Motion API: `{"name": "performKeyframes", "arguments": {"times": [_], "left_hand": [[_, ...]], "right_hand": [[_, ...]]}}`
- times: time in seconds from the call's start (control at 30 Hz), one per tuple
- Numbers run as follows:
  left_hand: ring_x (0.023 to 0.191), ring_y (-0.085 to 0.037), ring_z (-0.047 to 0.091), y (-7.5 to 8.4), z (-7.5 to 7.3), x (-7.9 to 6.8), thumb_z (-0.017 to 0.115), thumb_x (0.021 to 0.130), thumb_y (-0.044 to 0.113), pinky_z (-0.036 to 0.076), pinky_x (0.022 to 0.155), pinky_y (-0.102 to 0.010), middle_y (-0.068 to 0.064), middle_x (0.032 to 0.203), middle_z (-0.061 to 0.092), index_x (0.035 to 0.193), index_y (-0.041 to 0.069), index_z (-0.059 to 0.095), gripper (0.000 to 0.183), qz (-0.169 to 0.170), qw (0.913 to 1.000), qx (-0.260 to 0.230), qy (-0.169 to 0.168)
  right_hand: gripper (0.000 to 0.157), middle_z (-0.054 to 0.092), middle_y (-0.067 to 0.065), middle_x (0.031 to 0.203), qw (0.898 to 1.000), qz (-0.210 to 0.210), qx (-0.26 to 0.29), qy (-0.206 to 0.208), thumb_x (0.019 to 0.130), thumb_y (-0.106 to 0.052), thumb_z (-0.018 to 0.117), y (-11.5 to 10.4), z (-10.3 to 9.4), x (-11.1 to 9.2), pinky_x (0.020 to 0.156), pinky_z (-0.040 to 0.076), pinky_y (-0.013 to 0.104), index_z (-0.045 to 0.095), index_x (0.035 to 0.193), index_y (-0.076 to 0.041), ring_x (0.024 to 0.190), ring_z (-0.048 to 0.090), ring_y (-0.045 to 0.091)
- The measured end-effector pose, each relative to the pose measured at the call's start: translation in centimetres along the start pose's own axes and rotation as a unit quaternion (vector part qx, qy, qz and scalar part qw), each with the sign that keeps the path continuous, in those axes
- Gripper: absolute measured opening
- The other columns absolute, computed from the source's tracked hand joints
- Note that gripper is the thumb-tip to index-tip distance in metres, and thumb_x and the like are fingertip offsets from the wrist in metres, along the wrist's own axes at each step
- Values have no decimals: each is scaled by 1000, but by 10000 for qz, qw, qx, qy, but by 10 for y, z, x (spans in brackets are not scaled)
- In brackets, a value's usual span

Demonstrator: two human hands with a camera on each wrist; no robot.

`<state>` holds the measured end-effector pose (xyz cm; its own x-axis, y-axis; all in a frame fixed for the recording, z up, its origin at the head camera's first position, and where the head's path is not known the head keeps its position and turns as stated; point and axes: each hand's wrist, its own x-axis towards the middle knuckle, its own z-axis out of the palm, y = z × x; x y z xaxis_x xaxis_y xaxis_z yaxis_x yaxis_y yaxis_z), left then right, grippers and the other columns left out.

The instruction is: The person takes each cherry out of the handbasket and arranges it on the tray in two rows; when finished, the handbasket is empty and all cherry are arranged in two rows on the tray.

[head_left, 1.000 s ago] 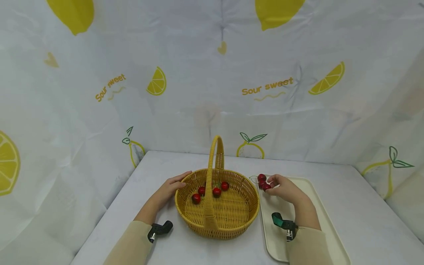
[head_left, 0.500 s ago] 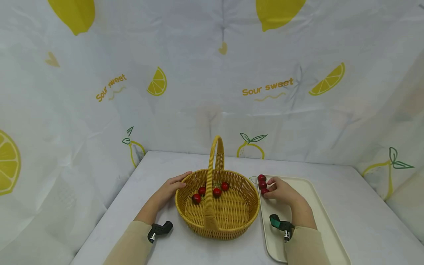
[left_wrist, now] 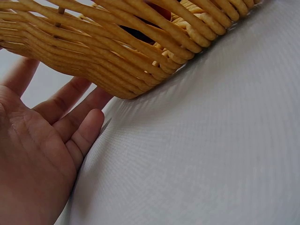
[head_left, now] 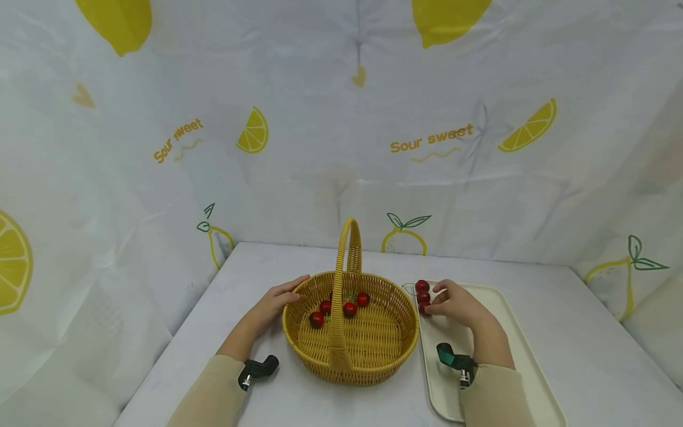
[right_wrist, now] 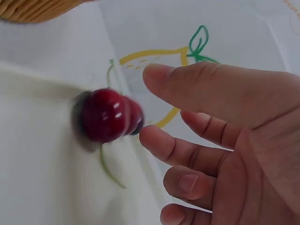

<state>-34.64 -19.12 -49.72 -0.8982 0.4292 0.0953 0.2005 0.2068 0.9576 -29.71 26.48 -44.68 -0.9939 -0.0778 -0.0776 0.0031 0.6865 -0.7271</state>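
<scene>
On the white tabletop (head_left: 304, 406), three glossy, dark-red, green-stemmed cherries (head_left: 423, 296) line the tray (head_left: 445, 394) just beyond the right hand's (head_left: 458, 305) parted thumb and fingers; the left hand (head_left: 271, 303), fingers extended, touches the basket (head_left: 373, 376).

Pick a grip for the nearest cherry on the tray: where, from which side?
Likely pinch the nearest cherry round its widest part, coming from the right: the tray's left rim runs close by and the middle cherry sits just behind, leaving the side that faces the right hand.
</scene>
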Motion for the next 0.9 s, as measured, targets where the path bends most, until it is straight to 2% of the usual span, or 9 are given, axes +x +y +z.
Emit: {"name": "performKeyframes", "arguments": {"times": [0.13, 0.27, 0.47, 0.67, 0.9], "left_hand": [[153, -25, 27, 0, 0, 0, 57, 98, 26, 14, 123, -56, 4, 160, 41, 155, 26, 50, 57, -17, 10000, 8, 4], [153, -25, 27, 0, 0, 0, 58, 98, 26, 15, 123, -55, 4, 160, 42, 154, 25, 50, 56, -34, 10000, 25, 33], [153, -26, 26, -1, 0, -1, 58, 98, 25, 16, 123, -56, 3, 161, 40, 154, 24, 50, 56, -19, 10000, 64, 52], [153, -25, 26, 0, 0, -1, 58, 98, 26, 14, 123, -56, 4, 160, 41, 154, 26, 50, 56, -49, 10000, 14, 46], [153, -25, 26, 1, 0, -1, 57, 98, 26, 12, 123, -58, 4, 160, 42, 154, 27, 50, 56, -38, 10000, -16, 31]], "right_hand": [[58, 62, 14, 109, 9997, -222, -15, 57, 90, -28, 77, -13, -10, -8, 81, 50, 46, 48, 129, 4, 99, 58, 30], [56, 63, 11, 106, 9988, -475, 29, 136, 93, -32, 75, -32, -18, -18, 78, 50, 42, 51, 129, 3, 95, 58, 27], [47, 64, 9, 104, 9955, -896, 209, 237, 95, -30, 73, -57, -25, -30, 77, 50, 37, 55, 128, 0, 90, 59, 24], [47, 65, 8, 106, 9914, -1239, 263, 328, 97, -31, 72, -73, -29, -39, 78, 51, 36, 57, 131, -2, 89, 59, 23], [44, 63, 10, 104, 9837, -1630, 629, 433, 98, -27, 71, -93, -26, -49, 70, 49, 32, 58, 132, -2, 82, 58, 22]]}}
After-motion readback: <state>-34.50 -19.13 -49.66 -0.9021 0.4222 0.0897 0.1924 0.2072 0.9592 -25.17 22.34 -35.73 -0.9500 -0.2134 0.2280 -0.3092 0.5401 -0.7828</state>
